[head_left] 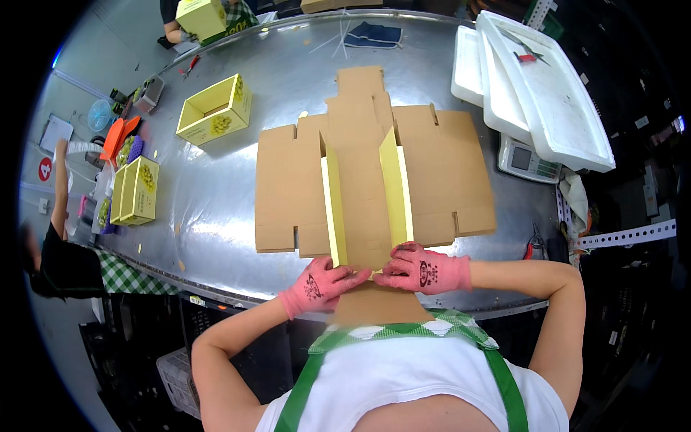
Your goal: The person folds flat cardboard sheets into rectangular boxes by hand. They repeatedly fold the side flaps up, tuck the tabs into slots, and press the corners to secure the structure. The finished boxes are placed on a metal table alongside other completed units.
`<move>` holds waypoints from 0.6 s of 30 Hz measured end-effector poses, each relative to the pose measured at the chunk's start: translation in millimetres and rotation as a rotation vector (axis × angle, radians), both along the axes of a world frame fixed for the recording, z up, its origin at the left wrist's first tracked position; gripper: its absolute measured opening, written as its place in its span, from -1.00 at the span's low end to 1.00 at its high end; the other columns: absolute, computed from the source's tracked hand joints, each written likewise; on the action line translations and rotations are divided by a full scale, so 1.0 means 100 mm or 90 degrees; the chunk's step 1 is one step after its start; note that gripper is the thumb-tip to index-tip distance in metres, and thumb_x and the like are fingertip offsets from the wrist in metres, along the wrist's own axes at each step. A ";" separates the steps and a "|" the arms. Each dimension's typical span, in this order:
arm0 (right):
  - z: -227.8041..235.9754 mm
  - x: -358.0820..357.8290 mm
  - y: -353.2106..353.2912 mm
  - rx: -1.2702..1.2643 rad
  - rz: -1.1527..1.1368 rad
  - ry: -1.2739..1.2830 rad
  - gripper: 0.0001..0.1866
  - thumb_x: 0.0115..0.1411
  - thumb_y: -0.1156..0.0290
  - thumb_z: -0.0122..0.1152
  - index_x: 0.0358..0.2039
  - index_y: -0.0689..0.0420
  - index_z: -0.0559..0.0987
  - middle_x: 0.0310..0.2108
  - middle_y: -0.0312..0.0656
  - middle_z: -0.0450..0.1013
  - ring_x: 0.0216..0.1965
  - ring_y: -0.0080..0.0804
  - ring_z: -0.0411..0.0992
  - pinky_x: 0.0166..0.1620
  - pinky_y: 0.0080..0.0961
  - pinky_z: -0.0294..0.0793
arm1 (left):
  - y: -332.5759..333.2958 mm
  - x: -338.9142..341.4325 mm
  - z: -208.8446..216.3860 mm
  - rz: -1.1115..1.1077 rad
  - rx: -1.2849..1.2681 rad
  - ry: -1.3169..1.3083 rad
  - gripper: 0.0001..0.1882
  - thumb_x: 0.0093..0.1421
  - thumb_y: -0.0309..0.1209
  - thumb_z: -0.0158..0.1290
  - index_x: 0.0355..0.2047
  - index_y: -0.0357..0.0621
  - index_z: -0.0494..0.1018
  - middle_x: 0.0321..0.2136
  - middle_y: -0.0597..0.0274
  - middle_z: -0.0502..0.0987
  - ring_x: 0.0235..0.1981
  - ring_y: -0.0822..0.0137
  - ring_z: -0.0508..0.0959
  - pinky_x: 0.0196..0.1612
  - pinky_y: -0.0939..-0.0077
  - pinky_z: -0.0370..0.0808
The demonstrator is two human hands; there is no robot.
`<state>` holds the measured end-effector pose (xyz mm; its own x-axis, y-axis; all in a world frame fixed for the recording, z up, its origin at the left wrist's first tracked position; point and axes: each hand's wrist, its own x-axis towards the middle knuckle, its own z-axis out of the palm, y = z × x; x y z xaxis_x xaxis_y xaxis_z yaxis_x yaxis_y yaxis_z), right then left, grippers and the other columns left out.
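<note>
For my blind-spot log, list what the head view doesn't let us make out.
All in the head view:
Underside of the cardboard sheet: hidden by the sheet itself, facing the table.
Cardboard right under the fingertips of the left hand and right hand: covered by those pink-gloved fingers.
Top of the scale: covered by the white trays.
Head of the far co-worker: cut off by the upper edge.

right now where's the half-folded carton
Head view, centre: the half-folded carton lies on the table, left of the foam trays, with left hand and right hand touching it.
</note>
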<state>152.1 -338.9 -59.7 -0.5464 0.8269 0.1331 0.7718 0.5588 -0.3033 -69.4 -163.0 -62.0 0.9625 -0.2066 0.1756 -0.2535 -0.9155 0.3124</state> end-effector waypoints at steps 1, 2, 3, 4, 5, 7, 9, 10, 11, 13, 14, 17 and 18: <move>0.04 0.04 0.00 -0.023 0.005 0.061 -0.47 0.08 0.38 0.04 0.11 0.08 0.31 -0.13 -0.20 0.39 -0.05 -0.19 0.36 0.11 -0.10 0.25 | 0.01 0.02 -0.02 0.001 -0.003 -0.023 -0.41 -0.10 -0.32 0.13 0.04 0.03 0.43 -0.24 0.31 0.53 -0.42 0.31 0.48 -0.32 0.40 0.34; 0.08 0.07 -0.02 -0.044 0.007 0.125 -0.51 0.08 0.40 0.03 0.08 0.12 0.32 -0.13 -0.17 0.39 -0.05 -0.18 0.37 0.12 -0.11 0.25 | 0.01 0.03 -0.05 0.030 -0.040 -0.025 -0.49 -0.07 -0.32 0.12 -0.02 0.04 0.47 -0.31 0.33 0.54 -0.44 0.32 0.48 -0.31 0.40 0.34; 0.10 0.10 -0.05 -0.064 0.009 0.189 -0.54 0.09 0.42 0.02 0.04 0.17 0.33 -0.13 -0.15 0.39 -0.06 -0.18 0.37 0.13 -0.11 0.25 | 0.00 0.05 -0.08 0.059 -0.076 -0.027 -0.56 -0.04 -0.32 0.11 -0.07 0.04 0.51 -0.37 0.35 0.54 -0.46 0.33 0.48 -0.30 0.39 0.33; 0.09 0.13 -0.09 -0.057 0.004 0.236 -0.56 0.08 0.45 0.05 0.01 0.25 0.33 -0.10 -0.09 0.40 -0.04 -0.11 0.37 0.20 -0.09 0.16 | -0.01 0.06 -0.10 0.090 -0.112 -0.029 -0.63 -0.01 -0.32 0.10 -0.12 0.05 0.55 -0.43 0.37 0.55 -0.48 0.34 0.48 -0.29 0.38 0.32; 0.13 0.14 -0.09 -0.111 -0.015 0.301 -0.57 0.08 0.45 0.06 -0.01 0.25 0.34 -0.13 -0.08 0.41 -0.06 -0.08 0.37 0.19 -0.11 0.17 | -0.03 0.05 -0.12 0.108 -0.142 -0.051 -0.64 -0.04 -0.32 0.13 -0.16 0.06 0.56 -0.44 0.39 0.55 -0.47 0.32 0.47 -0.29 0.37 0.32; 0.25 0.15 -0.08 -0.222 -0.050 0.430 -0.60 0.07 0.46 0.09 -0.05 0.25 0.37 -0.19 -0.05 0.43 -0.10 -0.02 0.38 0.15 -0.15 0.21 | -0.10 0.04 -0.15 0.148 -0.200 -0.097 -0.66 -0.11 -0.34 0.17 -0.24 0.08 0.58 -0.45 0.43 0.54 -0.47 0.27 0.46 -0.28 0.35 0.31; 0.04 0.02 -0.09 -0.138 -0.169 0.483 -0.67 0.07 0.45 0.11 -0.12 0.25 0.40 -0.29 -0.02 0.44 -0.19 0.02 0.38 0.03 -0.20 0.27 | -0.20 0.02 -0.26 0.241 -0.275 -0.103 -0.77 -0.08 -0.37 0.16 -0.33 0.02 0.59 -0.46 0.36 0.55 -0.46 0.23 0.46 -0.29 0.33 0.30; -0.03 -0.11 -0.11 -0.052 -0.235 0.494 -0.68 0.07 0.45 0.11 -0.14 0.26 0.40 -0.31 -0.02 0.43 -0.20 0.02 0.37 -0.01 -0.20 0.29 | -0.26 0.03 -0.30 0.290 -0.311 -0.108 -0.82 -0.07 -0.38 0.16 -0.38 -0.01 0.59 -0.46 0.33 0.55 -0.45 0.22 0.46 -0.30 0.31 0.30; -0.14 -0.20 -0.16 0.032 -0.304 0.500 -0.69 0.08 0.45 0.11 -0.15 0.26 0.41 -0.33 -0.02 0.43 -0.21 0.03 0.36 -0.04 -0.21 0.30 | -0.32 0.08 -0.29 0.317 -0.327 -0.145 -0.84 -0.06 -0.40 0.16 -0.40 -0.03 0.59 -0.46 0.30 0.56 -0.45 0.21 0.45 -0.30 0.32 0.30; -0.41 -0.27 -0.22 -0.046 -0.412 0.435 -0.56 0.13 0.45 0.09 0.01 0.33 0.31 -0.20 0.07 0.37 -0.18 0.03 0.34 -0.02 -0.24 0.30 | -0.39 0.18 -0.23 0.376 -0.356 -0.220 -0.89 -0.04 -0.43 0.15 -0.44 -0.07 0.57 -0.45 0.25 0.56 -0.44 0.18 0.44 -0.31 0.33 0.29; -0.47 -0.35 -0.19 0.029 -0.467 0.493 -0.52 0.14 0.45 0.08 0.06 0.35 0.26 -0.16 0.10 0.34 -0.17 0.04 0.33 -0.01 -0.24 0.30 | -0.41 0.20 -0.25 0.403 -0.355 -0.206 -0.84 -0.03 -0.45 0.16 -0.38 -0.10 0.57 -0.36 0.15 0.56 -0.38 0.11 0.46 -0.25 0.32 0.33; -0.82 -0.48 -0.09 0.211 -0.550 0.641 -0.36 0.16 0.49 0.08 0.21 0.36 0.07 0.08 0.19 0.19 0.02 0.12 0.25 0.10 -0.22 0.24 | -0.47 0.30 -0.28 0.492 -0.468 -0.246 -0.76 -0.02 -0.47 0.19 -0.29 -0.16 0.56 -0.23 0.02 0.52 -0.30 0.07 0.49 -0.18 0.28 0.38; -0.67 -0.52 0.04 0.245 -0.563 0.713 -0.34 0.15 0.50 0.08 0.22 0.34 0.07 0.10 0.20 0.17 0.07 0.13 0.22 0.12 -0.22 0.23 | -0.47 0.33 -0.27 0.514 -0.532 -0.240 -0.74 -0.02 -0.47 0.19 -0.26 -0.18 0.55 -0.19 -0.01 0.50 -0.26 0.07 0.49 -0.16 0.28 0.39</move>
